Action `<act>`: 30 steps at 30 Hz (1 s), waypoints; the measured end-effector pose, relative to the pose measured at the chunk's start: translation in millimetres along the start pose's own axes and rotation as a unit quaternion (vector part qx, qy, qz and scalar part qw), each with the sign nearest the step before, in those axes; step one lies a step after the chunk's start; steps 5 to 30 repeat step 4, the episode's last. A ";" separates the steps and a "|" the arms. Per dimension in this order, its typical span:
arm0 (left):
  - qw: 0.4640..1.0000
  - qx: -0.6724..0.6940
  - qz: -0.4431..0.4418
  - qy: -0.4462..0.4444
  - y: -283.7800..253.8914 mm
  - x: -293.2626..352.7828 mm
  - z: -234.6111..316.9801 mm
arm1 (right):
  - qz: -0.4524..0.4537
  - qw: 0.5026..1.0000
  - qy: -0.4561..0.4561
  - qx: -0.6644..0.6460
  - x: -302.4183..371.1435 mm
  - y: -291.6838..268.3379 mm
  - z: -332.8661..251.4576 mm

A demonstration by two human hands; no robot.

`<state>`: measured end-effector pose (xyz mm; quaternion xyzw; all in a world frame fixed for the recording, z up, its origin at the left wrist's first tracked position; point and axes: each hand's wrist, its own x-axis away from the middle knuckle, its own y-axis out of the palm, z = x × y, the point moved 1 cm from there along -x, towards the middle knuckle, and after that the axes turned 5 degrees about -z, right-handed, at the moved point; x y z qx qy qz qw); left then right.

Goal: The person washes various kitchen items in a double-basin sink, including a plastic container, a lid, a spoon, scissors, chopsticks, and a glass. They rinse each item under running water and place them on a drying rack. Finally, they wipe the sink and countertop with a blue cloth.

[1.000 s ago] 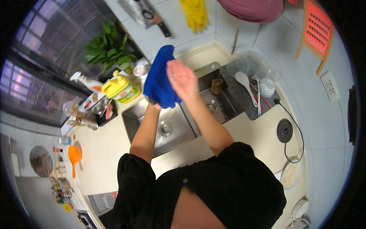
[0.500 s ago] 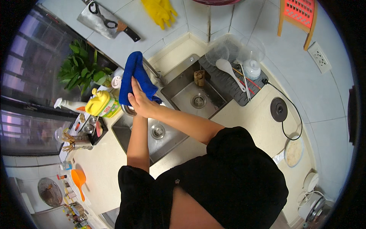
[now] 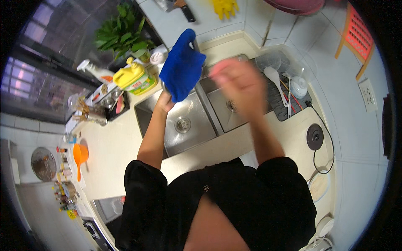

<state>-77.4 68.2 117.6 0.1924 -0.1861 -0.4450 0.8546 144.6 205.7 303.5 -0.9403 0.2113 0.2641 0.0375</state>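
A blue cloth [image 3: 182, 69] is spread over the left basin and the area by the faucet, raised above the sink. My left hand [image 3: 166, 102] is at its lower edge and holds it from below; the fingers are mostly hidden under the cloth. A small greyish edge shows beside the cloth, too little to name. My right hand [image 3: 245, 85] is apart from the cloth, over the right basin, smeared by motion. Its fingers are too blurred to read. The double steel sink [image 3: 194, 138] lies beneath both hands.
A yellow detergent jug [image 3: 135, 79], a white spray bottle [image 3: 95, 71] and a leafy plant [image 3: 123, 35] stand at the left. On the right, a grey drying mat [image 3: 278, 109] bears a white ladle [image 3: 274, 81]. A black kettle base [image 3: 315, 137] with its cord lies nearer.
My right hand has left the blue cloth and moved right over the other basin. The cloth now hangs more spread out over my left hand. The whole view has shifted.
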 end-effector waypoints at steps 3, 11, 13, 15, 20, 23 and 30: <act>0.988 0.059 0.109 -0.097 -28.6 39.8 -19.6 | 0.072 0.961 -0.267 0.025 -11.4 -22.4 -93.7; 0.983 0.064 0.148 -0.089 -36.0 65.4 -26.4 | 0.061 0.963 -0.264 0.006 -10.9 -16.1 -86.8; 0.983 0.064 0.148 -0.089 -36.0 65.4 -26.4 | 0.061 0.963 -0.264 0.006 -10.9 -16.1 -86.8; 0.983 0.064 0.148 -0.089 -36.0 65.4 -26.4 | 0.061 0.963 -0.264 0.006 -10.9 -16.1 -86.8; 0.983 0.064 0.148 -0.089 -36.0 65.4 -26.4 | 0.061 0.963 -0.264 0.006 -10.9 -16.1 -86.8; 0.983 0.064 0.148 -0.089 -36.0 65.4 -26.4 | 0.061 0.963 -0.264 0.006 -10.9 -16.1 -86.8; 0.983 0.064 0.148 -0.089 -36.0 65.4 -26.4 | 0.061 0.963 -0.264 0.006 -10.9 -16.1 -86.8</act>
